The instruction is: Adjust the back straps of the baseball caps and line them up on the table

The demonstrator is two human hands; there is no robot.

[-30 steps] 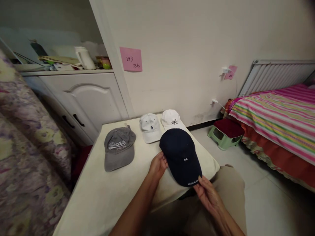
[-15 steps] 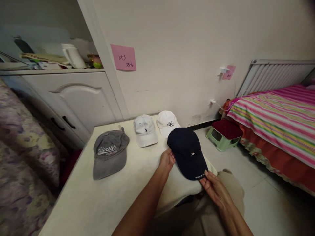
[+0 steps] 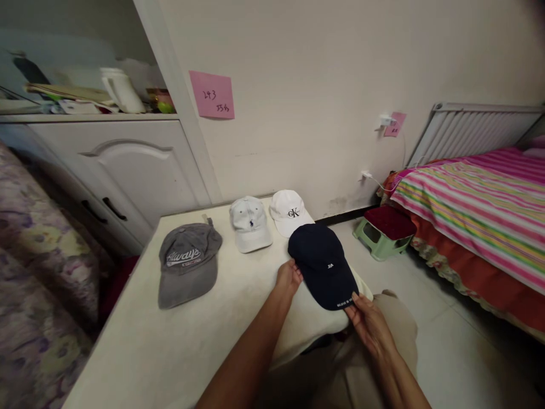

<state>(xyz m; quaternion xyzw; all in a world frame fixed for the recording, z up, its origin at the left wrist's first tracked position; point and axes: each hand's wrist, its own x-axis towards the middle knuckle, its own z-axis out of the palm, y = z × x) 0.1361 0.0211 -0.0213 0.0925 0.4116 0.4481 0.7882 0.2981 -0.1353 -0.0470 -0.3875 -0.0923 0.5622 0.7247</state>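
Observation:
A navy baseball cap [image 3: 320,258] is at the right end of the table, its brim toward me. My left hand [image 3: 290,276] grips the cap's left edge with curled fingers, some of them hidden under it. The brim's right corner is pinched in my right hand [image 3: 367,319], thumb on top and fingers below. Behind the navy cap lies a white cap [image 3: 286,211] with black letters. To its left sits a pale grey-blue cap [image 3: 250,226] with a small dark emblem. Farther left rests a grey cap [image 3: 189,264] with white script.
The cream-covered table [image 3: 170,346] stands against the wall. A white cabinet [image 3: 123,170] and a flowered curtain [image 3: 38,272] are at left. On the right are a green stool [image 3: 377,247] with a dark red top and a bed [image 3: 468,204] with a striped cover.
The view has shifted slightly. Both hands keep their hold on the navy cap, which has barely moved; the other caps lie as before.

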